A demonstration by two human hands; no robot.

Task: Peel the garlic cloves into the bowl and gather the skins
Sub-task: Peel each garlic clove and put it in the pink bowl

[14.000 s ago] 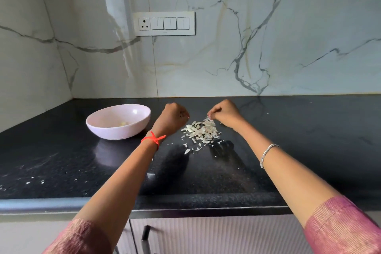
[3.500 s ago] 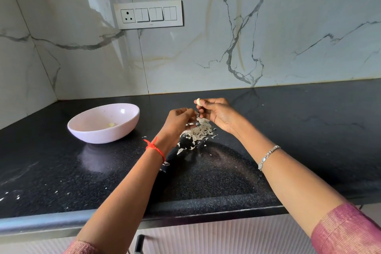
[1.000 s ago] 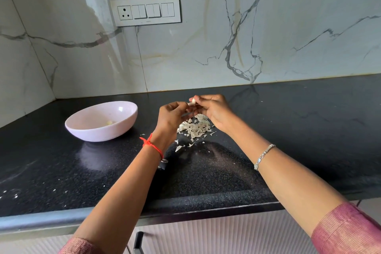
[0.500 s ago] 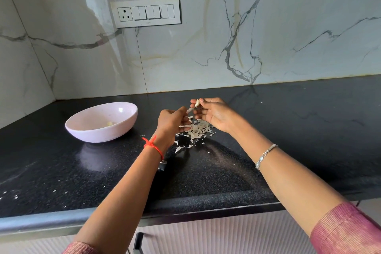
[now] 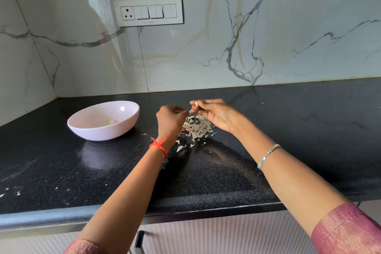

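Fingertips (image 5: 203,102) of the right hand (image 5: 220,116) pinch a clove (image 5: 196,104) above the skins (image 5: 198,128) heaped on the counter (image 5: 299,134). Just beside it, the left hand (image 5: 170,120) has its fingers curled, pinching a skin strip (image 5: 190,111) that runs to the clove. Left of both stands the bowl (image 5: 97,133), one peeled clove (image 5: 111,122) inside.

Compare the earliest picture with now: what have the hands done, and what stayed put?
The right hand rose from the pile of papery garlic skins and pinches a pale garlic clove. The left hand lifted beside it, apparently pulling a skin strip away. The round pink bowl and the pile stayed put.
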